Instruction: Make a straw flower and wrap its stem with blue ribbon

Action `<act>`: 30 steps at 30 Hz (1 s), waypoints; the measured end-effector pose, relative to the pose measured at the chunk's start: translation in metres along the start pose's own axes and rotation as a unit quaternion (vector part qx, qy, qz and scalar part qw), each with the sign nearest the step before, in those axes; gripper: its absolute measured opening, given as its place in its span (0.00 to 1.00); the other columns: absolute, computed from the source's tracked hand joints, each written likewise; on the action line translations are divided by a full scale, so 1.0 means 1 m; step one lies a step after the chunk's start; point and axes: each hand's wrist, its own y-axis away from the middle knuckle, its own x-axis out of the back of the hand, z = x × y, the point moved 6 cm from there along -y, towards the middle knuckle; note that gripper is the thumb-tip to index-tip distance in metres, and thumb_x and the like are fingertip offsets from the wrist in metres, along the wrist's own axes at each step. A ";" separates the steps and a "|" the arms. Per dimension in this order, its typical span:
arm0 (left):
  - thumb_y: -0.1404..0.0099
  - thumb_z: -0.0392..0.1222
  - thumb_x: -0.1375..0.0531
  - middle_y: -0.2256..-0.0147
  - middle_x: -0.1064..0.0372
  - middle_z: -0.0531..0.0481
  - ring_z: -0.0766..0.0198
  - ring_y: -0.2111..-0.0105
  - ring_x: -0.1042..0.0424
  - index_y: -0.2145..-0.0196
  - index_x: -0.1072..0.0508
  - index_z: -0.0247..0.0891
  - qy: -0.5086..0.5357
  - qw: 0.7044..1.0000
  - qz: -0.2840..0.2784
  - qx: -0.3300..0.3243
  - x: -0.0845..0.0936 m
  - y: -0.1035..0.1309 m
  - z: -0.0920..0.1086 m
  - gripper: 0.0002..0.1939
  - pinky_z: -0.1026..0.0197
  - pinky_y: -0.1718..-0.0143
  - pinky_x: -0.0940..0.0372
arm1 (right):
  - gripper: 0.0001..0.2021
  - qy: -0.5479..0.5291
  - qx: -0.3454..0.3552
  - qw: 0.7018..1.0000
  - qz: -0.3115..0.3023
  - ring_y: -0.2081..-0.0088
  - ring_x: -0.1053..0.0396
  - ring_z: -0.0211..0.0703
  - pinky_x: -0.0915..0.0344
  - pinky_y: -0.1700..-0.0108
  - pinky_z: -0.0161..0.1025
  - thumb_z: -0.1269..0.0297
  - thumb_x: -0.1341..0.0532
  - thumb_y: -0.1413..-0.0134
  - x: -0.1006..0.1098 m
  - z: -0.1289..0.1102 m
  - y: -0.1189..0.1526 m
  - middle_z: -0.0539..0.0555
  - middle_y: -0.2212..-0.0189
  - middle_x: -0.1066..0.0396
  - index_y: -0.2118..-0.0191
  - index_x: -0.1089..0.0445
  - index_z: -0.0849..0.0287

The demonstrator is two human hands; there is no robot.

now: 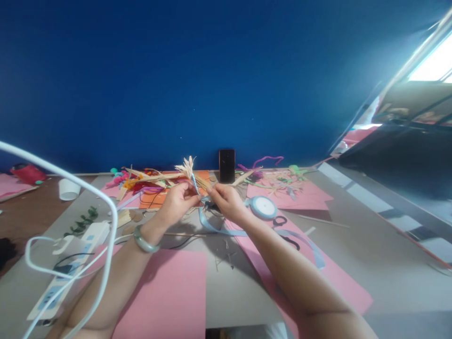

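My left hand (178,200) is closed in a pinch around the stem of a pale straw-coloured flower (189,167) that looks made of dried husk. Light blue ribbon shows along that stem, below the frayed petals. Close beside it, my right hand (228,200) has its thumb and fingers pressed together at the light blue ribbon (226,231); the exact grip is partly hidden. From between the hands the ribbon hangs in a loop and runs under my right forearm. A ribbon spool (264,207) lies right of my right wrist.
Dark scissor-like handles (280,220) lie near the spool. A phone (227,165) leans against the blue wall. Dried strips and coloured pipe cleaners (120,180) clutter the back. Pink sheets (169,292) cover the front. At left are a power strip (70,273), white cable (112,221) and white cup (69,189).
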 end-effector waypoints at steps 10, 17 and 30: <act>0.51 0.42 0.31 0.75 0.30 0.53 0.65 0.75 0.26 0.70 0.31 0.33 0.009 1.000 0.005 0.010 0.000 -0.002 -0.005 0.15 0.61 0.71 0.28 | 0.20 -0.014 -0.014 1.000 -0.024 0.78 0.51 0.32 0.54 0.76 0.32 0.53 0.46 0.43 0.000 0.008 -0.001 0.45 0.83 0.50 0.80 0.46 0.59; 0.52 0.36 0.32 0.81 0.31 0.56 0.65 0.78 0.25 0.74 0.34 0.35 -0.002 0.998 0.019 0.054 0.010 -0.006 -0.012 0.12 0.63 0.71 0.29 | 0.18 0.194 -0.055 0.971 -0.125 0.76 0.40 0.36 0.49 0.73 0.33 0.55 0.48 0.41 -0.002 0.035 -0.009 0.49 0.80 0.36 0.77 0.37 0.60; 0.51 0.34 0.33 0.80 0.28 0.53 0.65 0.78 0.25 0.72 0.32 0.33 0.025 0.995 -0.004 0.098 0.019 -0.007 -0.018 0.11 0.63 0.70 0.28 | 0.12 0.361 -0.110 0.908 -0.183 0.63 0.29 0.53 0.42 0.66 0.38 0.63 0.40 0.51 -0.017 0.074 0.000 0.61 0.66 0.27 0.60 0.37 0.61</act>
